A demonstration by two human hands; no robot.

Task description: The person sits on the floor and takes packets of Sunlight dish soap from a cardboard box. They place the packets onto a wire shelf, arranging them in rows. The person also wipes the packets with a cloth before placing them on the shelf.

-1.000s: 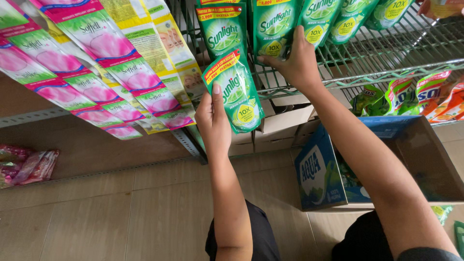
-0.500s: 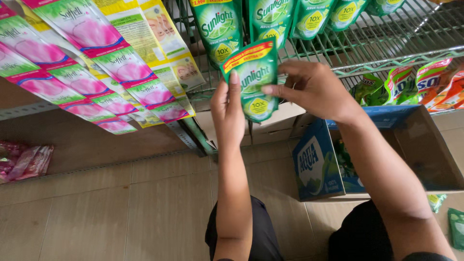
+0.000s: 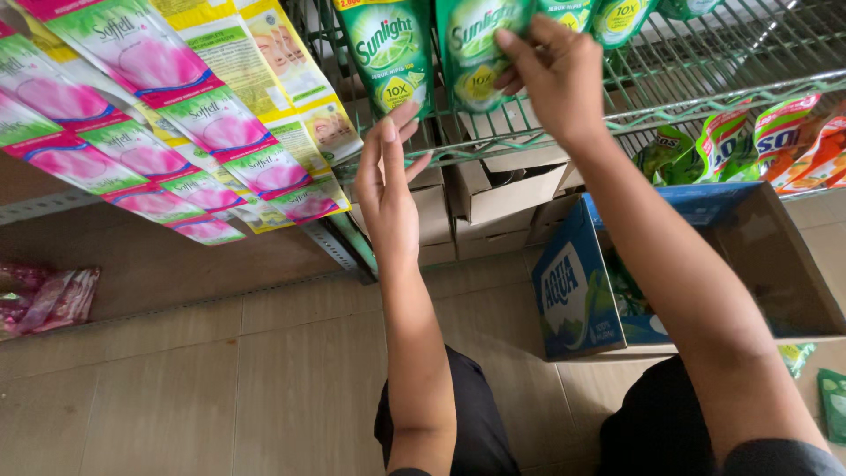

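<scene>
My right hand [image 3: 557, 75] grips a green soap pouch [image 3: 473, 48] that stands in the row on the wire shelf [image 3: 696, 66]. My left hand [image 3: 388, 181] is raised below the shelf with fingers spread, holding nothing; its fingertips are just under another green pouch [image 3: 388, 53] standing to the left. More green pouches line the shelf to the right.
Strips of pink and yellow sachets [image 3: 167, 123] hang at the left. A blue-sided cardboard box [image 3: 582, 291] stands open on the tiled floor at my right. Plain cardboard boxes [image 3: 498, 189] sit under the shelf. Orange and green packets [image 3: 749, 141] lie on a lower rack.
My right hand lifted the green pouch from in front of me up into the shelf row. My left hand let go of it and now hangs open below.
</scene>
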